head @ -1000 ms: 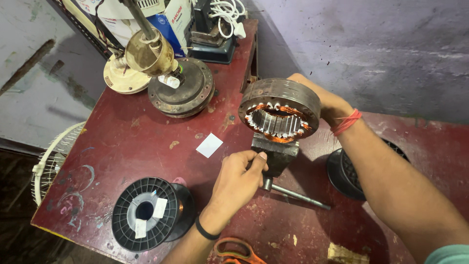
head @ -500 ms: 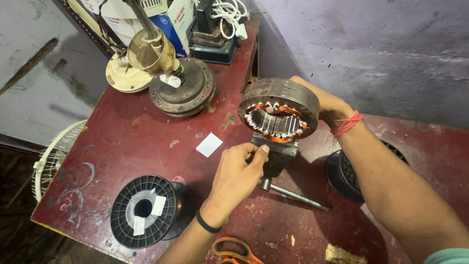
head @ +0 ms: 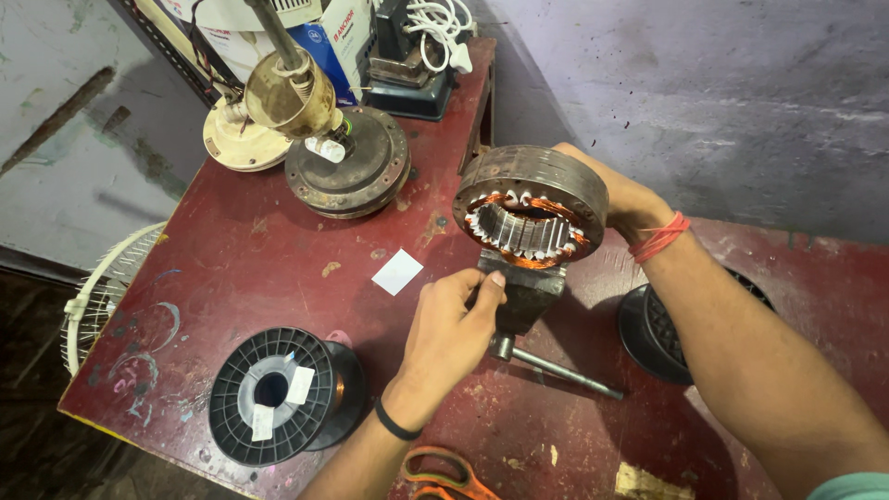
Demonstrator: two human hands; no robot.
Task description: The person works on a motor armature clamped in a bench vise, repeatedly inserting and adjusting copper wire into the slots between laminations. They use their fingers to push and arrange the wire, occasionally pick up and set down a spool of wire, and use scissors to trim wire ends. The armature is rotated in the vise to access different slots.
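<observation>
Starting at the far left, I see a white wire fan guard point(head: 97, 301) hanging past the edge of the dark red worktable point(head: 231, 268). On the table near that edge lies a black wire spool point(head: 278, 393) on its side, with pale paper tags stuck on its flange. Behind it, toward the back, stand a cream round cover point(head: 241, 143), a brass-coloured fan motor housing point(head: 292, 93) on a rod, and a rusty round motor base point(head: 356, 176) just beside them. A small white paper square point(head: 397, 271) lies flat on bare table, between that base and my left hand.

My left hand point(head: 449, 329) is curled, fingertips bunched together against the front of the small bench vise point(head: 523, 292); I cannot tell whether they pinch anything there. A black band sits on that wrist. Orange-handled scissors point(head: 444, 474) lie at the near edge below my forearm. The vise's steel handle bar point(head: 556, 368) sticks out to the right along the table.

The motor stator point(head: 530, 206), a rusty ring with copper windings and steel teeth inside, sits tilted on top of the vise. My right hand point(head: 622, 196) wraps around its far rim from behind, fingers mostly hidden, red thread at the wrist. Another black spool point(head: 653, 333) rests under my right forearm.
</observation>
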